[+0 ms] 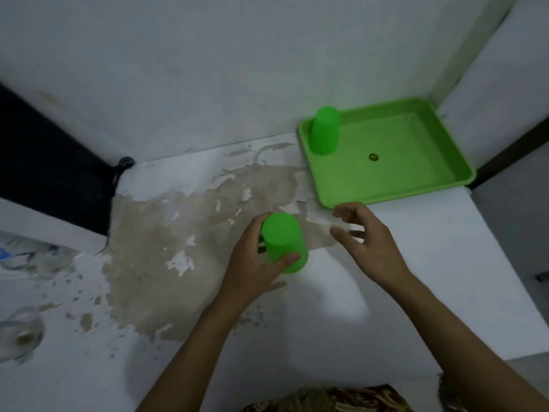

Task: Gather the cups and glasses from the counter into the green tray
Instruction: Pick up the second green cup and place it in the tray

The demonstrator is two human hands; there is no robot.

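My left hand [252,263] is wrapped around an upside-down green plastic cup [283,240] near the middle of the white counter. My right hand [368,242] hovers just to the right of that cup with its fingers spread and nothing in it. The green tray [416,179] sits at the counter's far right corner against the wall. A second green cup [324,130] stands upside down in the tray's far left corner. A clear glass [20,331] stands at the counter's left edge, blurred.
The counter [401,292] has a large worn brown patch [166,248] left of my hands. A small dark spot [373,157] marks the tray's middle. A clear plastic item [20,254] lies at far left. A black cable [121,168] hangs by the dark gap at the back left.
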